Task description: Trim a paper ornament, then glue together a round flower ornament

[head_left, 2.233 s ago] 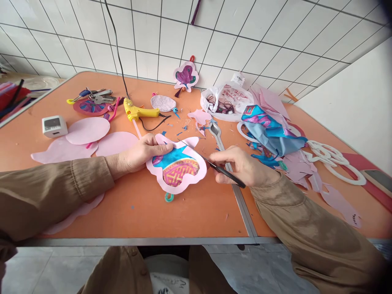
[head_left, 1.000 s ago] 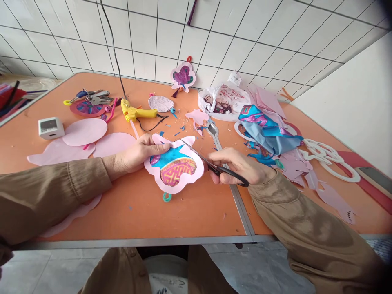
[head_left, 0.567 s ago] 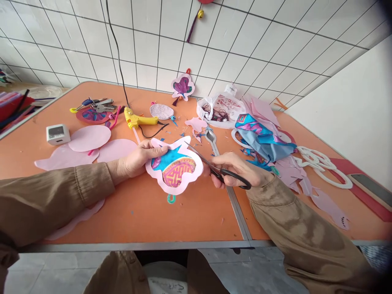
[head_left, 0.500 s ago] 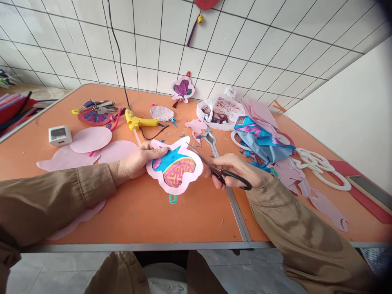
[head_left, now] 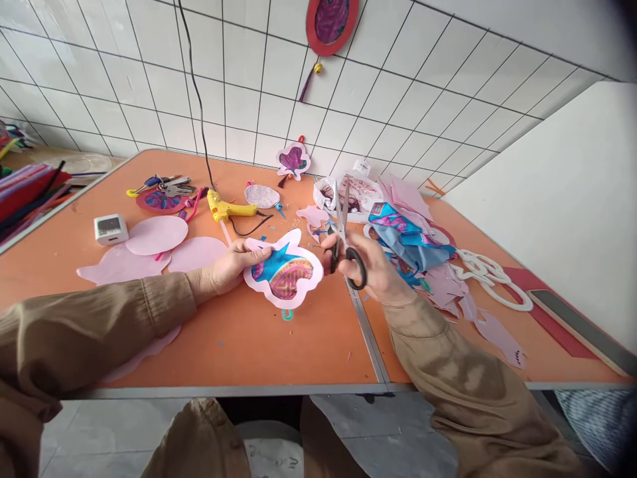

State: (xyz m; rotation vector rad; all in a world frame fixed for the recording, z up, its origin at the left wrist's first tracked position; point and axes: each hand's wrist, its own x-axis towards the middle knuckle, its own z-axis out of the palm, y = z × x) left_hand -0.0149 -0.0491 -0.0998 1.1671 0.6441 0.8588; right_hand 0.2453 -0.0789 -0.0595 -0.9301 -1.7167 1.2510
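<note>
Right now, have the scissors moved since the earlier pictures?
Yes. The scissors have swung up and right: their tips overlap the white bag in view; earlier they were below-left of it.

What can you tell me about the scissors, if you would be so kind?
The scissors have slim, silvery blades, apparently metal, and black loop handles. The right hand grips them by the handles above the orange table, right of the pink-edged piece. The blades are parted in a narrow V, tips pointing up in the view, across the white bag behind. They are clear of the pink-edged piece.
</note>
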